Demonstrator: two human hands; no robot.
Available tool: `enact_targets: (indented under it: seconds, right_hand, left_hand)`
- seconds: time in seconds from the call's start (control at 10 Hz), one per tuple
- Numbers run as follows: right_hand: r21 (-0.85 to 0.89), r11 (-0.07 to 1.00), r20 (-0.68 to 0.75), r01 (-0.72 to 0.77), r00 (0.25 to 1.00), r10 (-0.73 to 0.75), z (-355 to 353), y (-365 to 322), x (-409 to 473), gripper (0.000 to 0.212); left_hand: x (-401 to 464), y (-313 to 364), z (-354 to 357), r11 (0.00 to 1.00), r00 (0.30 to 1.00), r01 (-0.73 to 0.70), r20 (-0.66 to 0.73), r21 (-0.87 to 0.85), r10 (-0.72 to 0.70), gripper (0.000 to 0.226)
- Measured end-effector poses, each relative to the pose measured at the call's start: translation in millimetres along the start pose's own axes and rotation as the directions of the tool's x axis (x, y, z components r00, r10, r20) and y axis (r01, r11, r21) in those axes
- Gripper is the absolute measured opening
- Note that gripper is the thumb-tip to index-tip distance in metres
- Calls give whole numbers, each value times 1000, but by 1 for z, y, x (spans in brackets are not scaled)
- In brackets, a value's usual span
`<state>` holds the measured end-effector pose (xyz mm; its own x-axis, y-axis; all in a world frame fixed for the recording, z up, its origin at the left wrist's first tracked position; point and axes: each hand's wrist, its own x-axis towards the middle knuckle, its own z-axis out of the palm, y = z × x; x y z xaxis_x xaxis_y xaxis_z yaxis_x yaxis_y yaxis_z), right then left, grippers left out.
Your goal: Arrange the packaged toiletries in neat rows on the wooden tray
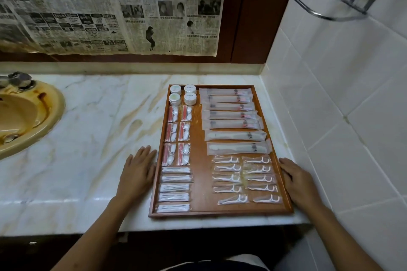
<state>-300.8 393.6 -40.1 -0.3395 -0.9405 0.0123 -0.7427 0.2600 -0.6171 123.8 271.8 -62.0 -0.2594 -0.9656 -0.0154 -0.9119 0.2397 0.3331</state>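
Head view: wooden tray (220,212) on marble surface (88,138), packaged toiletries (231,123) already in rows. Left hand (137,171) & right hand (300,182) laid flat, fingers spread, vs. tray sides. Final squaring step judged; next: small nudge, e.g. skewed floss picks (233,199).
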Motion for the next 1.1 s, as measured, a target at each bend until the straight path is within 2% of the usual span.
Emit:
enact_targets:
  seconds: [0.1, 0.2, 0.4, 0.6, 0.9, 1.0, 1.1]
  right_hand:
    - [-14, 1000, -20, 5, 1000, -5, 3, 9, -16, 32]
    - [-37, 999, -86, 39, 995, -42, 5, 17, -38, 30]
    - [-133, 980, -96, 150, 982, -163, 17, 37, -89, 51]
    - [-192, 975, -136, 114, 981, -142, 25, 34, -101, 50]
    - [-171, 982, -173, 78, 979, -108, 29, 34, -99, 50]
    - [-111, 990, -206, 82, 973, -103, 28, 28, -100, 48]
    - [164, 985, -325, -46, 941, 98, 10, 6, -91, 47]
  left_hand:
    - [-10, 4, 5, 999, 1000, 7, 0, 40, -7, 74]
    - [-20, 8, 6, 999, 1000, 21, 6, 44, -21, 75]
    - [-41, 11, 4, 999, 999, 13, 28, 47, -15, 70]
    - [-57, 8, 6, 997, 999, -16, 53, 77, 12, 68]
    - [-65, 12, 5, 999, 998, 39, 40, 30, -40, 66]
    - [-67, 11, 10, 1000, 1000, 14, -2, 7, -14, 61]
    - [-61, 16, -5, 969, 992, 113, -36, -219, -124, 34]
